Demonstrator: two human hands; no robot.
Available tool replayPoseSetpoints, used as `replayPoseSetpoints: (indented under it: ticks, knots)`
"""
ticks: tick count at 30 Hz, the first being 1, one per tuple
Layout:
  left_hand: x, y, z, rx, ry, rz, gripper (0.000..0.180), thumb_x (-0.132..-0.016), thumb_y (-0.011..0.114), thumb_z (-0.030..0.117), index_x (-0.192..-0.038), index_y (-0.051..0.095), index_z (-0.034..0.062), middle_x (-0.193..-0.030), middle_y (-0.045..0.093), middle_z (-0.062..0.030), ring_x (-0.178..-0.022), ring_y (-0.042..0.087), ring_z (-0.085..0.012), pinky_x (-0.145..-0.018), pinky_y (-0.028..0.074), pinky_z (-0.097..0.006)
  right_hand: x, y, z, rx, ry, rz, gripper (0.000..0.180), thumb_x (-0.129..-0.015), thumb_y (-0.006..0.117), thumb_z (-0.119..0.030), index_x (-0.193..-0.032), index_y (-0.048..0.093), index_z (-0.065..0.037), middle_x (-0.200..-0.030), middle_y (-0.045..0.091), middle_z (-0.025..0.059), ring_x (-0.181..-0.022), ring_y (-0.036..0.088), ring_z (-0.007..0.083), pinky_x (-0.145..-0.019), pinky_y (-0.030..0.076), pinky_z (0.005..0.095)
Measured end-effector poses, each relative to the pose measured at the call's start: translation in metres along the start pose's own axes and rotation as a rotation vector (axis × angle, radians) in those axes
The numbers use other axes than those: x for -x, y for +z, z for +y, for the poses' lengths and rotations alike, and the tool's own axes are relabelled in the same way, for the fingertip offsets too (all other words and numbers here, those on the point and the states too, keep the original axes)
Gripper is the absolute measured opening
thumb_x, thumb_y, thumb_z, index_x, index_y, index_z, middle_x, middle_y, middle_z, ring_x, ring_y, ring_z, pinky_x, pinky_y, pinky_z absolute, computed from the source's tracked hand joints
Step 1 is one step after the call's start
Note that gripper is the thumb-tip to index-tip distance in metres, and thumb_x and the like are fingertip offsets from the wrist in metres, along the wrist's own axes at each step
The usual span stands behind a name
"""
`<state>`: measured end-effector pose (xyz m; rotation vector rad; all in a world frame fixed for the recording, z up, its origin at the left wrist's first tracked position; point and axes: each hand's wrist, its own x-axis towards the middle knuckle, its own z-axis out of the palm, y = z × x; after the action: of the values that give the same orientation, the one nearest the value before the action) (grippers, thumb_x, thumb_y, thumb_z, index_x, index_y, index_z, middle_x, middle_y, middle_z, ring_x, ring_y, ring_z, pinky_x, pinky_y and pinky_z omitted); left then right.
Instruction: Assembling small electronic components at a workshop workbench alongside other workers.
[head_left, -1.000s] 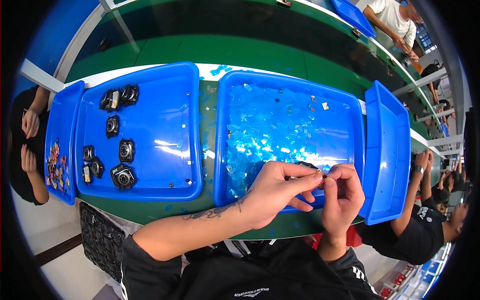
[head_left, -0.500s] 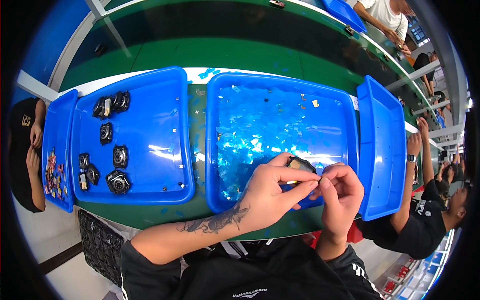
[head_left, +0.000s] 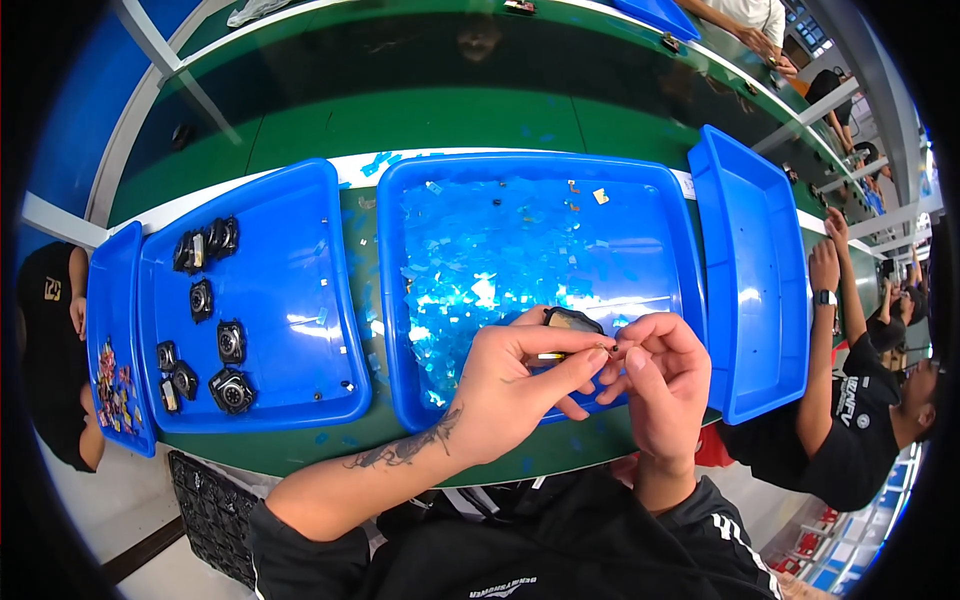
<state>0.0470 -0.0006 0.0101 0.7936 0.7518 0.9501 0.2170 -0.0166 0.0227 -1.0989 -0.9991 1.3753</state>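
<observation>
Black device (head_left: 575, 319) — partly hidden behind the left hand (head_left: 520, 375).

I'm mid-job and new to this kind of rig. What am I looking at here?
There is no robot: these are a person's bare hands, seen from the left of two fisheye cameras worn on the head, so straight edges bend. The picture's left is the person's left.

On the green table stand blue trays. The middle tray holds blue film scraps; the one to its left holds black devices. Small colourful bits lie in the far-left tray.

Above the middle tray, the left hand holds a black-rimmed device. The right hand's fingertips are close to the left's; anything tiny between them is unclear.
</observation>
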Motion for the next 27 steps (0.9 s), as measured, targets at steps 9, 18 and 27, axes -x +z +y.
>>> replayPoseSetpoints:
  ticks: [9, 18, 27]
  knots:
    - [-0.001, -0.001, -0.003, -0.01, -0.004, 0.009, 0.023, -0.091, 0.065, 0.01, -0.107, 0.068, -0.0062, -0.098, 0.062, -0.0147, -0.08, 0.067, -0.0177, -0.057, 0.06, -0.027, 0.0, 0.001, 0.002, 0.101, -0.078, -0.011, 0.016, -0.086, 0.062, 0.008, -0.102, 0.057, 0.008, -0.089, 0.065, 0.013, -0.079, 0.067, 0.016, -0.064, 0.058, 0.0245]
    - [0.003, -0.002, 0.005, -0.148, 0.02, -0.062, 0.02, -0.09, 0.066, 0.005, -0.106, 0.068, -0.0067, -0.108, 0.058, -0.0128, -0.087, 0.065, -0.0168, -0.06, 0.06, -0.026, 0.002, -0.004, -0.003, 0.529, -0.353, 0.004, 0.015, -0.075, 0.069, 0.013, -0.088, 0.065, 0.006, -0.089, 0.062, 0.0134, -0.076, 0.066, 0.0149, -0.061, 0.055, 0.0217]
    - [0.0, -0.003, 0.007, -0.028, -0.025, -0.073, 0.02, -0.091, 0.064, 0.004, -0.106, 0.067, -0.0078, -0.101, 0.065, -0.0146, -0.088, 0.067, -0.0186, -0.061, 0.061, -0.026, 0.005, 0.003, 0.002, 0.161, -0.196, -0.022, 0.009, -0.086, 0.061, 0.009, -0.095, 0.06, 0.01, -0.094, 0.06, 0.0137, -0.077, 0.068, 0.0174, -0.067, 0.058, 0.0256]
